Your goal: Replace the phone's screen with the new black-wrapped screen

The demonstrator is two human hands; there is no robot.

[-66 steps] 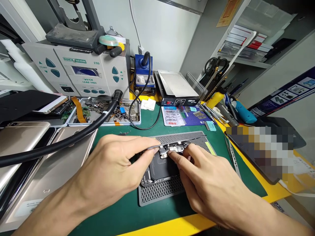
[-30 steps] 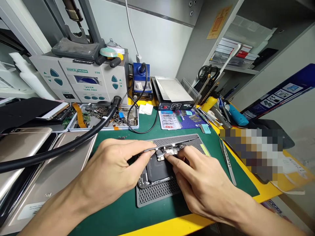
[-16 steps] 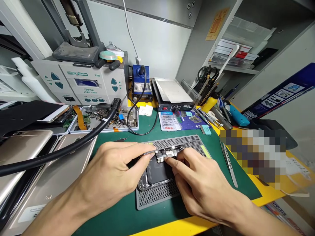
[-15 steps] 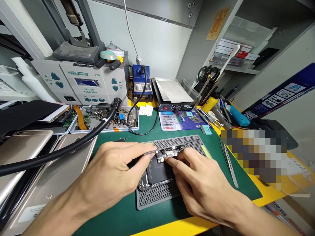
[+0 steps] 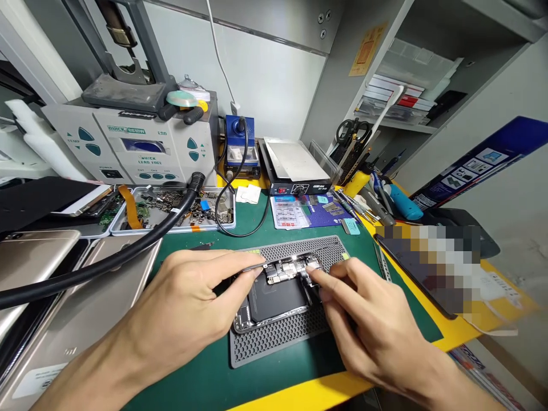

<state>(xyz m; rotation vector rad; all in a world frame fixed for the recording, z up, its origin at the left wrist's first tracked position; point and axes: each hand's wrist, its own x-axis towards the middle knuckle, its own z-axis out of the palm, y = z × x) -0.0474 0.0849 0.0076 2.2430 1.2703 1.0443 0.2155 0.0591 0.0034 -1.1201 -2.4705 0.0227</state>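
Note:
An opened phone lies on a grey honeycomb mat, its dark battery and silvery board parts exposed. My left hand pinches a thin dark edge piece at the phone's upper left between thumb and forefinger. It is unclear whether that piece is part of the phone. My right hand is at the phone's right side, its forefinger touching the board near the upper right corner. The other right fingers are curled, and what lies beneath them is hidden.
A black hose crosses the left side above stacked phones. Behind are a parts tray, a grey hot-air station and a heating plate. Tweezers and a dark phone lie to the right.
The view has shifted slightly, moving the scene left. My right forefinger has slid from the board's middle toward its right end, uncovering more of the board and battery. My left hand keeps its pinch.

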